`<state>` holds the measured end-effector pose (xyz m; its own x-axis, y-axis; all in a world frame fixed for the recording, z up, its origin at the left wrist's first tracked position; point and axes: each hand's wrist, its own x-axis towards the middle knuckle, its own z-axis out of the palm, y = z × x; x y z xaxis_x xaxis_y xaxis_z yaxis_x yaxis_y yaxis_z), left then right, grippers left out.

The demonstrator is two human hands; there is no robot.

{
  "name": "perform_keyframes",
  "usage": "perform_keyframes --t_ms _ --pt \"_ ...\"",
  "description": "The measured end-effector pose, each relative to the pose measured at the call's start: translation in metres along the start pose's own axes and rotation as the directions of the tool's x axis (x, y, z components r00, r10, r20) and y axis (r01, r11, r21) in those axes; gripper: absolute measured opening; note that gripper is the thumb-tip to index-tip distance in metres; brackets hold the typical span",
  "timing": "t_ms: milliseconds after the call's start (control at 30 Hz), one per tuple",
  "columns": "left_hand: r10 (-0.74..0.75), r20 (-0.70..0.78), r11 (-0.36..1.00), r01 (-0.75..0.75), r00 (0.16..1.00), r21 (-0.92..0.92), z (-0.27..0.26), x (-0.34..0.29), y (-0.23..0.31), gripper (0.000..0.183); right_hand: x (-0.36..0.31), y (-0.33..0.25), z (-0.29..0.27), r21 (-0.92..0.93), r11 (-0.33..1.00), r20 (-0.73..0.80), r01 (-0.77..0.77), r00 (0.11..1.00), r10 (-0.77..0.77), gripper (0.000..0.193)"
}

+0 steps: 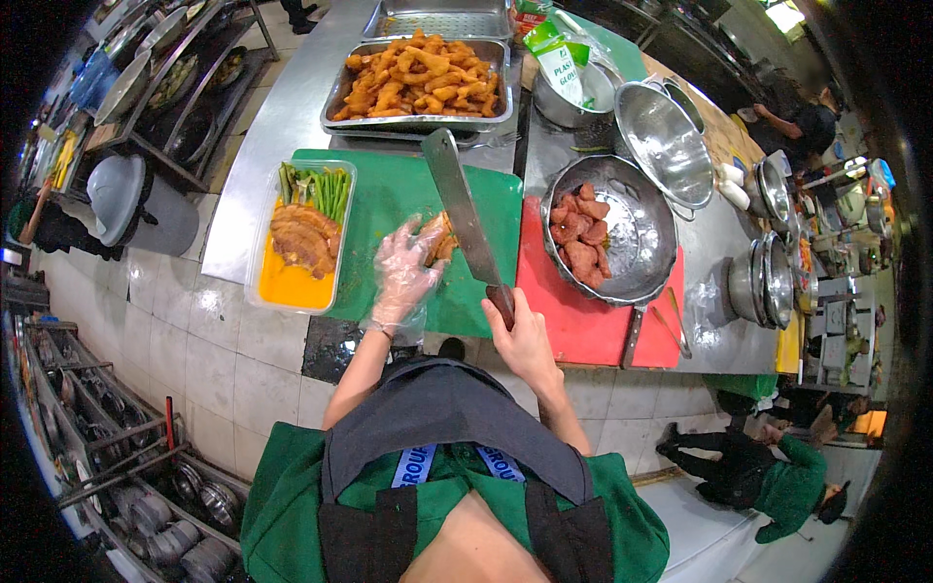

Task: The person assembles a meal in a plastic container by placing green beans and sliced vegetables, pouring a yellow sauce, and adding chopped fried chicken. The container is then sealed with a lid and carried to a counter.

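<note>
On green cutting board (389,209): gloved left hand (403,272) fingers curled, pinning fried piece (439,236); right hand (520,335) fisted round cleaver (465,219) (blade beside piece).

The left hand (403,272), in a clear plastic glove, covers most of the fried piece (439,238) on the green cutting board (389,194). The right hand (523,335) wraps the cleaver (465,219) handle, hiding most of it. The top edge cuts off the empty steel tray (437,17). Far pots (768,277) blur at the rim.
</note>
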<state>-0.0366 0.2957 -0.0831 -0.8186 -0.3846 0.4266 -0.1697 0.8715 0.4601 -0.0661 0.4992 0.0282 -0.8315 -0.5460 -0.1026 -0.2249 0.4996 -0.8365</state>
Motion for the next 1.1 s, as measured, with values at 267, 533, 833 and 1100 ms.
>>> perform_keyframes --t_ms 267,533,833,1100 --pt "-0.069 -0.004 0.975 0.066 0.998 -0.214 0.003 -0.003 -0.023 0.052 -0.012 0.011 0.0 -0.007 0.998 -0.02 -0.055 0.998 0.054 0.026" --pt "-0.192 -0.142 0.978 0.178 0.971 -0.105 -0.005 -0.02 -0.017 0.055 -0.018 0.009 0.022 -0.046 0.999 0.024 -0.008 1.0 0.009 0.025" --pt "-0.328 -0.012 0.907 0.312 0.944 -0.283 -0.021 -0.024 -0.022 0.047 -0.01 0.004 0.052 -0.202 0.977 0.026 0.068 0.998 -0.064 0.029" --pt "-0.217 0.023 0.96 0.218 0.976 -0.175 -0.021 -0.016 -0.032 0.045 0.018 0.012 0.075 -0.284 0.955 0.102 -0.089 0.987 0.123 0.032"
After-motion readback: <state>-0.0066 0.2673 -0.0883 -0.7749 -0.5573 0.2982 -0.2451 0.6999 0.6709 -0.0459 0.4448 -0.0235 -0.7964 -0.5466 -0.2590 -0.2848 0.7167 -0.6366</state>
